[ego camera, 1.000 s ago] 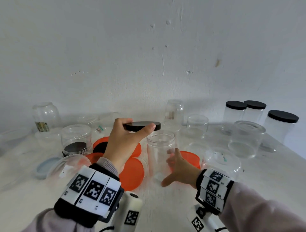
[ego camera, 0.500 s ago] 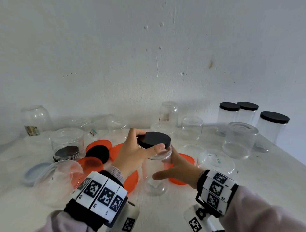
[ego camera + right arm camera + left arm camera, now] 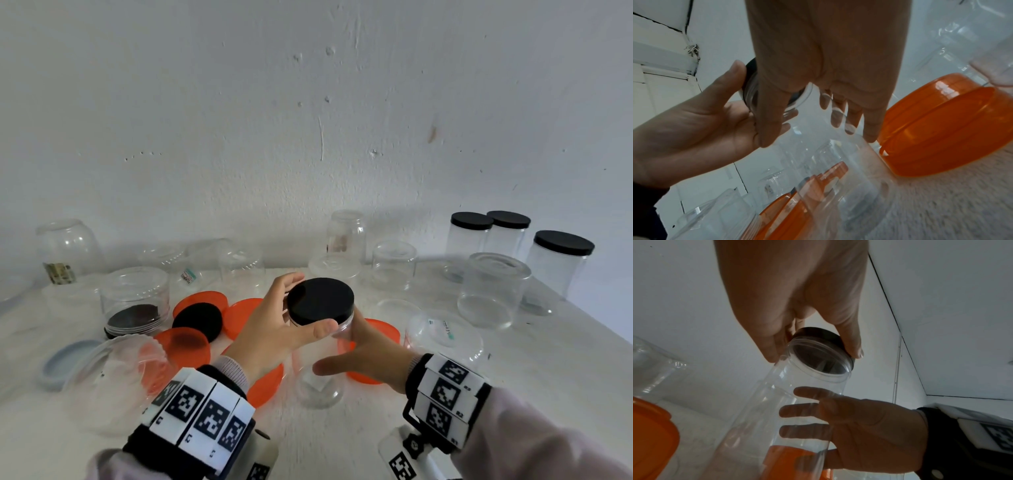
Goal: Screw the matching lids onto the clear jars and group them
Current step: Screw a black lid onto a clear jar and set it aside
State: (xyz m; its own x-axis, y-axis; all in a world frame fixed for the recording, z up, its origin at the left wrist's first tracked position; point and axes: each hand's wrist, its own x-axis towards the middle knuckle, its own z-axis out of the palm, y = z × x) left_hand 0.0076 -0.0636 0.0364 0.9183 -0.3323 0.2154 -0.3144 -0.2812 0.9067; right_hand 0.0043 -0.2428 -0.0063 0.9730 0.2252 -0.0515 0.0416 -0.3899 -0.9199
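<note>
A black lid (image 3: 320, 301) sits on the mouth of a tall clear jar (image 3: 318, 383) at the table's middle. My left hand (image 3: 303, 306) grips the lid's rim, thumb in front and fingers behind. In the left wrist view the lid (image 3: 824, 337) covers the jar (image 3: 803, 402) mouth, and the jar leans. My right hand (image 3: 337, 346) wraps the jar's body from the right, its fingers (image 3: 853, 120) showing through the clear wall. Whether the jar's base rests on the table is unclear.
Three clear jars with black lids (image 3: 561, 260) stand at the back right. Several open or upturned clear jars (image 3: 493, 287) line the back. Orange lids (image 3: 200, 301), a loose black lid (image 3: 198, 320), a blue lid (image 3: 65, 359) and a large clear container (image 3: 113, 377) crowd the left.
My left hand lowered the black lid from above the jar onto its mouth. My right hand closed round the jar's body, and the jar shifted slightly toward me.
</note>
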